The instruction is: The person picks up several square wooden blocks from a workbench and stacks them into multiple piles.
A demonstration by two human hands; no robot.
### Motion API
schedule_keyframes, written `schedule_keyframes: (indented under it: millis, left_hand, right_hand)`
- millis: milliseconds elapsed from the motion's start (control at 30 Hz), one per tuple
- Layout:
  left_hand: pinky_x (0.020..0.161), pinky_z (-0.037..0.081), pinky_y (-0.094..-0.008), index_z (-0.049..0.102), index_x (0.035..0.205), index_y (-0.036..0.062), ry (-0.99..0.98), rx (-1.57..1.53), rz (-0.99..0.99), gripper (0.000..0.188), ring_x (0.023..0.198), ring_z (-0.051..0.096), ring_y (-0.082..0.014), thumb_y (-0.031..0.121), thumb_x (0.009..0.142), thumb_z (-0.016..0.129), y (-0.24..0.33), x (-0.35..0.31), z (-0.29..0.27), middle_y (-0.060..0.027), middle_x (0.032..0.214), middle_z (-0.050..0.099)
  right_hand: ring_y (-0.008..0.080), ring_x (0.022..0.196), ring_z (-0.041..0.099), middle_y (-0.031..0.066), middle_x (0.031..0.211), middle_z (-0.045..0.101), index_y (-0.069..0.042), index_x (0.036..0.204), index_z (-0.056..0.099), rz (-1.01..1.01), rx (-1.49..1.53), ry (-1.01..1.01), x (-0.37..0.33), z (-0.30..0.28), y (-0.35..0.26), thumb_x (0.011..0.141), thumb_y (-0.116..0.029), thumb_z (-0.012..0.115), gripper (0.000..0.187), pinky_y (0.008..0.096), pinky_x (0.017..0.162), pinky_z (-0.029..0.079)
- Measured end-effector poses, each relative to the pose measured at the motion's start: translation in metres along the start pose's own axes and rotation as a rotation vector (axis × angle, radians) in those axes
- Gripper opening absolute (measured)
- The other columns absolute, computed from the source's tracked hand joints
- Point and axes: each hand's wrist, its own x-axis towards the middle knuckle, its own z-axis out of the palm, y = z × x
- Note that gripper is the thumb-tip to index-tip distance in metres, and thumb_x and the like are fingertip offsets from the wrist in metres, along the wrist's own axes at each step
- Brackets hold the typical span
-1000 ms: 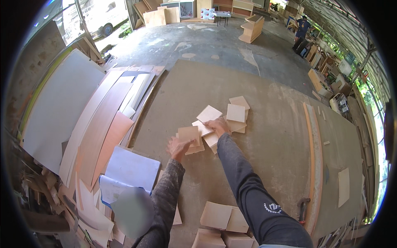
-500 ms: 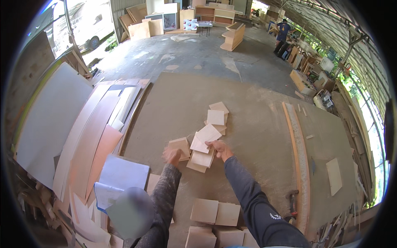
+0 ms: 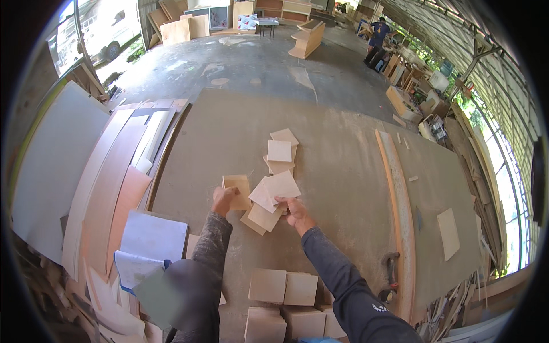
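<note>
On the broad brown worktable [image 3: 331,154] several small square plywood pieces lie in loose, overlapping piles. My left hand [image 3: 225,199] is closed on the near left edge of a darker plywood square [image 3: 242,187]. My right hand [image 3: 296,214] pinches the near corner of a pale plywood square [image 3: 283,184], thumb on top. Beneath and beside that piece, other squares [image 3: 264,218] stick out at angles. Just beyond it sits another small pile [image 3: 279,151]. The fingertips of my right hand are partly hidden under the wood.
Stacked plywood squares [image 3: 267,285] stand at the near edge, between my forearms. To the left are an open notebook [image 3: 153,232] and long sheets [image 3: 103,188]. A long wooden strip [image 3: 391,188] and a clamp [image 3: 391,270] lie right. A person [image 3: 377,39] stands far off.
My left hand has closed on the darker square, which now lies straighter. The pale squares under my right hand have turned and spread apart. The whole view has shifted a little.
</note>
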Motion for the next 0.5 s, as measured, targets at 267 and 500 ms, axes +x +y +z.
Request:
schedule_keyframes:
  millis: [267,500]
  left_hand:
    - [0.065,0.054,-0.0388,0.069,0.087,-0.0115,0.164,0.031,-0.001,0.035,0.073,0.069,-0.029,0.016,0.067,0.072,0.029,-0.049,-0.065,-0.0175,0.083,0.069]
    - [0.059,0.047,-0.0347,0.071,0.088,0.0006,-0.151,-0.13,0.01,0.024,0.066,0.062,-0.0224,0.02,0.075,0.065,-0.007,-0.077,-0.064,-0.0076,0.081,0.065]
  right_hand:
    - [0.0245,0.105,0.066,0.0093,0.115,0.068,0.001,0.123,0.061,-0.07,-0.19,0.106,-0.004,0.013,0.024,0.081,-0.008,0.077,0.046,0.0414,0.09,0.052]
    - [0.0147,0.087,0.064,0.0047,0.106,0.07,-0.002,0.117,0.064,-0.175,-0.164,0.174,-0.011,0.021,0.008,0.085,-0.018,0.077,0.038,0.0305,0.077,0.046]
